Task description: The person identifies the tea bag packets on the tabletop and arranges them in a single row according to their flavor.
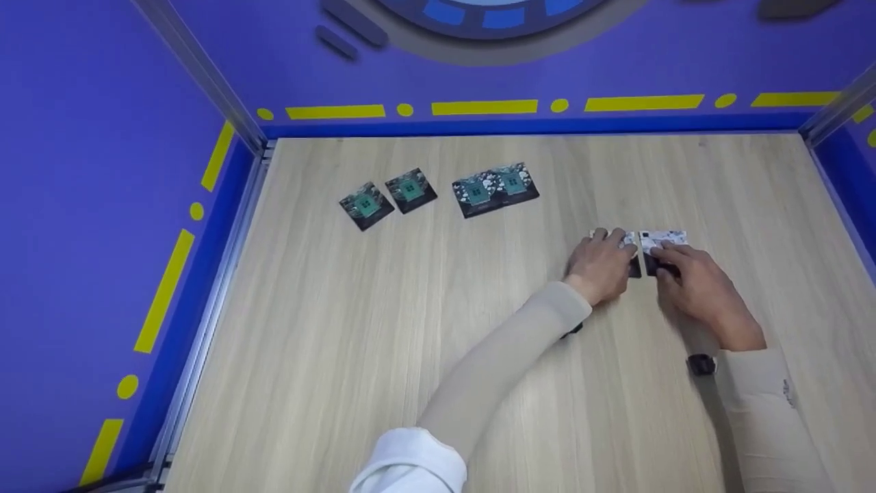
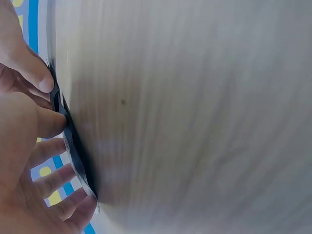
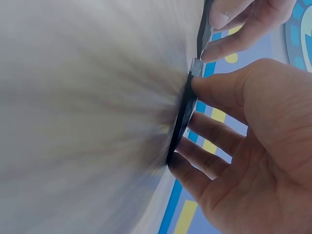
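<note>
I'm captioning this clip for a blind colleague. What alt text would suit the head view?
Two hands work side by side on a pale wooden table: the left hand rests on one small card and the right hand on another card next to it. Four dark cards with green squares lie in a row farther back, near purple walls with yellow dashes.

Person, two bare hands, no gloves or rings visible.
Left hand [image 1: 601, 268]: behind the fingers, a close-fitting beige sleeve [image 1: 499, 363] runs the length of the forearm and ends in a white cuff-like band [image 1: 410, 465] at its far end.
Right hand [image 1: 698, 287]: behind the fingers, a small black device on a strap [image 1: 701, 365] sits at the wrist; beyond it, a looser beige sleeve [image 1: 766, 418] with small dark markings.
</note>
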Demonstrator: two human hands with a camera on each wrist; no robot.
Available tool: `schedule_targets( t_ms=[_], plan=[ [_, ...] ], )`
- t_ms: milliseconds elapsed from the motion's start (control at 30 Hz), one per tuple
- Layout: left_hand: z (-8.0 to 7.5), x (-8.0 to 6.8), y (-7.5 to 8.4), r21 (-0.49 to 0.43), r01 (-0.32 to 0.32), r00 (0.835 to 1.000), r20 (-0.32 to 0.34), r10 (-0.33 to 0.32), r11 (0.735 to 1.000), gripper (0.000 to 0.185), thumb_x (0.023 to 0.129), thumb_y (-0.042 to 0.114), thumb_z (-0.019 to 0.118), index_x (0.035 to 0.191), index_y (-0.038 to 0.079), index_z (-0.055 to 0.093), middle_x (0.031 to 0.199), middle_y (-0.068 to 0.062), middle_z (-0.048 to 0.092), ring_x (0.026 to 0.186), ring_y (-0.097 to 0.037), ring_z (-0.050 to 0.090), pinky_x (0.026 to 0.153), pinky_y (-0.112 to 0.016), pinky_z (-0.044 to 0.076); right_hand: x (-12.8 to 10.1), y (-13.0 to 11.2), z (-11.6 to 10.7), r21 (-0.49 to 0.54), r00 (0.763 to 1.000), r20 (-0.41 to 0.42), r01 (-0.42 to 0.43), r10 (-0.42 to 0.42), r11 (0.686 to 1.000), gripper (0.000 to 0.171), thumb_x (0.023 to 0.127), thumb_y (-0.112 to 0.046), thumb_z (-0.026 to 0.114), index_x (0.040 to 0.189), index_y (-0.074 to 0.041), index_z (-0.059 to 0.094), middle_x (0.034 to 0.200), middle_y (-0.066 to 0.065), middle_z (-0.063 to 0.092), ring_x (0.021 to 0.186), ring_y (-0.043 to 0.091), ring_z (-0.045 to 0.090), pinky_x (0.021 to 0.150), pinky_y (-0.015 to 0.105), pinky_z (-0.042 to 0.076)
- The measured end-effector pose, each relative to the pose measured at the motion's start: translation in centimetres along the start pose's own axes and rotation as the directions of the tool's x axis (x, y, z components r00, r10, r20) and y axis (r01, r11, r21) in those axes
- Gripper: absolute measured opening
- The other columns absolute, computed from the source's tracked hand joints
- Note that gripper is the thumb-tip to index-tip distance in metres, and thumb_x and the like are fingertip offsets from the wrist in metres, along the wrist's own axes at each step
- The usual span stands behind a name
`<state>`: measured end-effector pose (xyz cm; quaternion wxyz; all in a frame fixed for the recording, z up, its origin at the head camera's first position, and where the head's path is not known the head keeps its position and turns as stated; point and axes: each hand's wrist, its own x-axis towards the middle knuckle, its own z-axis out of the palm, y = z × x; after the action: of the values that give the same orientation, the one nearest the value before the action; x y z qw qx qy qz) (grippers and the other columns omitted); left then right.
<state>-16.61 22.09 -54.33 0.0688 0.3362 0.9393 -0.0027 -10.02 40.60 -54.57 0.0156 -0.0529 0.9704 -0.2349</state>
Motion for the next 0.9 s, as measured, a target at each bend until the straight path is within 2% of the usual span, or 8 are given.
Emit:
schedule_targets(
  t_ms=[200,367,500,667,900],
  plan=[
    [0.0,-0.1,0.5,0.024,-0.017,0.999,-0.028,0.018,1.0,0.043,0.111,0.044,0.049,0.154,0.037,0.056,0.157,0.011,0.049,0.143,-0.013,0.047,0.111,-0.029,0.049,-0.3,0.5,0.2,-0.023,0.997,-0.049,0.059,-0.06,0.998,0.039,0.102,-0.001,0.063,0.139,0.009,0.062,0.149,0.039,0.052,0.134,0.063,0.047,0.108,0.078,0.039],
    [-0.3,-0.2,-0.3,0.021,-0.025,0.998,-0.063,0.026,0.999,0.044,0.111,0.043,0.049,0.154,0.034,0.056,0.158,0.009,0.05,0.144,-0.015,0.047,0.112,-0.029,0.049,0.1,0.5,0.2,-0.029,0.996,-0.051,0.076,-0.077,0.997,0.039,0.102,-0.001,0.063,0.139,0.009,0.062,0.148,0.039,0.053,0.134,0.063,0.048,0.108,0.077,0.04],
    [-0.7,-0.3,-1.9,-0.015,-0.008,0.998,-0.069,0.007,1.0,0.045,0.112,0.041,0.048,0.155,0.032,0.055,0.159,0.008,0.05,0.144,-0.015,0.048,0.112,-0.031,0.05,0.3,0.2,0.2,-0.029,0.999,-0.017,0.033,-0.034,0.999,0.04,0.104,-0.004,0.062,0.142,0.007,0.061,0.151,0.038,0.05,0.138,0.062,0.045,0.111,0.077,0.037],
    [-1.1,-0.4,-4.6,-0.069,0.04,0.996,-0.072,-0.045,0.997,0.044,0.112,0.038,0.049,0.155,0.03,0.055,0.161,0.004,0.048,0.144,-0.017,0.049,0.114,-0.033,0.049,0.3,-0.1,0.2,-0.036,1.0,0.018,-0.021,0.022,0.999,0.043,0.106,-0.008,0.06,0.146,0.005,0.058,0.156,0.036,0.046,0.142,0.062,0.04,0.114,0.078,0.034],
    [-1.2,-1.4,-8.4,-0.136,0.089,0.984,-0.144,-0.109,0.987,0.043,0.111,0.035,0.051,0.152,0.022,0.059,0.158,-0.001,0.054,0.141,-0.022,0.054,0.114,-0.037,0.051,0.2,-0.3,0.2,-0.036,0.999,0.028,-0.045,0.046,0.998,0.043,0.107,-0.011,0.058,0.148,0.005,0.057,0.158,0.035,0.045,0.144,0.061,0.039,0.114,0.078,0.033]
  ],
)
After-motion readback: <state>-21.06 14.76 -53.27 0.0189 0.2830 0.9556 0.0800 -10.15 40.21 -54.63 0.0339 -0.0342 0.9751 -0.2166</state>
